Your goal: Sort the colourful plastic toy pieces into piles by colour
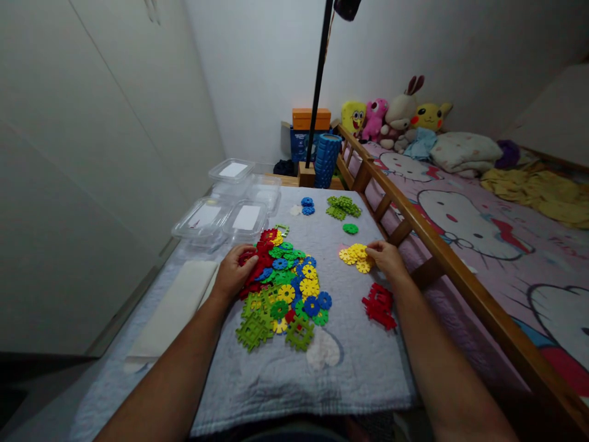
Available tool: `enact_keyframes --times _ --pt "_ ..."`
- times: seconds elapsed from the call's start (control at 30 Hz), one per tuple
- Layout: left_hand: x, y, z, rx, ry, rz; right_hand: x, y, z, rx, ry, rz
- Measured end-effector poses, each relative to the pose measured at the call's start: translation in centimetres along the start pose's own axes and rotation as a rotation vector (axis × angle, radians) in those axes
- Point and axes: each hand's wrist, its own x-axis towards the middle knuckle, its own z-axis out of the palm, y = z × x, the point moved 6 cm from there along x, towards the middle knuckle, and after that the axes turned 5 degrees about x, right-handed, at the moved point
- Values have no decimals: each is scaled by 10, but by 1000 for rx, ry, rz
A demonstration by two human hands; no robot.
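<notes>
A mixed pile of flat plastic interlocking pieces lies mid-table, with green discs [285, 261], blue discs [311, 306], yellow discs [309, 286] and lime square pieces [254, 331]. My left hand [234, 270] rests at the pile's left edge against red square pieces [262, 261], its thumb and fingers apart. Over on the right, my right hand [389, 261] pinches the edge of a yellow disc [369, 252] at a small yellow heap [354, 253]. Nearer me sits a separate group of red square pieces [380, 306]. Its fingertips partly hide the pinched disc.
Clear plastic boxes [246, 220] with white labels stand back left, near a folded pale sheet [172, 307]. Farther back are blue discs [307, 205], lime squares [343, 207] and one green disc [350, 229]. A wooden bed rail [414, 230] borders the right side.
</notes>
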Motion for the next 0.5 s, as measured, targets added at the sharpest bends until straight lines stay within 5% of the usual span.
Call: enact_keyframes --times 0.13,0.3,0.5 --pt "-3 2 -1 24 3 10 -1 -3 2 -109 10 6" --pt "-4 4 -1 70 -11 34 -12 -36 -3 -209 92 -71" --pt "-7 8 0 122 -37 62 -91 -88 62 -128 -308 -338"
